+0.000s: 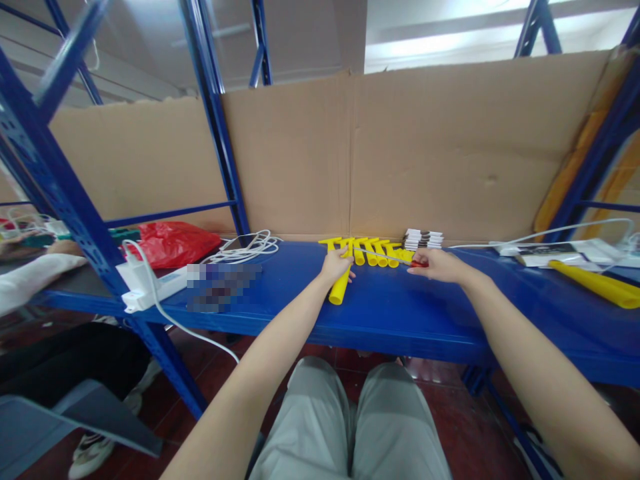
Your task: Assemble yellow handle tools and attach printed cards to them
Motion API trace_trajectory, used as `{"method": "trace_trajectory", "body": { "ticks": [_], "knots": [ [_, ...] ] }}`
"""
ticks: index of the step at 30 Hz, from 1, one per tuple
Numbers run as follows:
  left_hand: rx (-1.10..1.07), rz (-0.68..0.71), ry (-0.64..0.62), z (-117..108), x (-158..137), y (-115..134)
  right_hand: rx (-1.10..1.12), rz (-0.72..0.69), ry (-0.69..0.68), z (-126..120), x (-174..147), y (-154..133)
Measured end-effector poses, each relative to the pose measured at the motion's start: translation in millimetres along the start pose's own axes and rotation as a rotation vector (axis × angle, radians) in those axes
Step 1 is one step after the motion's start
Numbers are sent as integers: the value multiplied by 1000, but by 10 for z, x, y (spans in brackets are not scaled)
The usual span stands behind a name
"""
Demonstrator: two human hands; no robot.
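Note:
A yellow tube (340, 289) with a crosspiece at its far end lies in the grip of my left hand (333, 265), its wide round end toward me. My right hand (441, 266) is closed around the red handle of a screwdriver (419, 264). The thin metal shaft points left, and its tip reaches the upper part of the held tube; whether it touches a screw is too small to see. Just behind both hands, several similar yellow tubes (383, 260) lie in a row on the blue shelf table (385, 303).
Small white-and-black pieces (423, 239) are stacked by the cardboard wall (425, 147). At left are a red plastic bag (175, 243), coiled white cable (255, 245) and a power strip (167, 285). Another yellow tube (595, 283) lies at right. A person's sleeve (37, 277) shows far left.

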State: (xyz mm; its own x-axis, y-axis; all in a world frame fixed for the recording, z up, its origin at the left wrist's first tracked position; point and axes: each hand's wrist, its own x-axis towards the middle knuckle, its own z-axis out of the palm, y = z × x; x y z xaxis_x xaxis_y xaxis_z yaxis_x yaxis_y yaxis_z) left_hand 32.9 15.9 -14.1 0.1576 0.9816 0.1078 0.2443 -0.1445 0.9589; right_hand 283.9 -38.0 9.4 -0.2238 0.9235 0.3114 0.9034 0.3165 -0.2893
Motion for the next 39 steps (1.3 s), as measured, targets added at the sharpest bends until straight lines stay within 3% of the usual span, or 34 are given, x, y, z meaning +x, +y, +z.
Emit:
{"method": "trace_trajectory", "body": {
  "ticks": [6, 16, 30, 39],
  "knots": [
    [31, 19, -10, 5, 17, -16, 75, 41, -128, 6, -16, -19],
    [38, 9, -17, 29, 9, -5, 61, 69, -201, 98, 58, 115],
    [-14, 3, 24, 37, 2, 8, -7, 149, -199, 39, 24, 3],
    [-198, 40, 6, 27, -144, 159, -166, 129, -152, -12, 5, 8]
  ]
}}
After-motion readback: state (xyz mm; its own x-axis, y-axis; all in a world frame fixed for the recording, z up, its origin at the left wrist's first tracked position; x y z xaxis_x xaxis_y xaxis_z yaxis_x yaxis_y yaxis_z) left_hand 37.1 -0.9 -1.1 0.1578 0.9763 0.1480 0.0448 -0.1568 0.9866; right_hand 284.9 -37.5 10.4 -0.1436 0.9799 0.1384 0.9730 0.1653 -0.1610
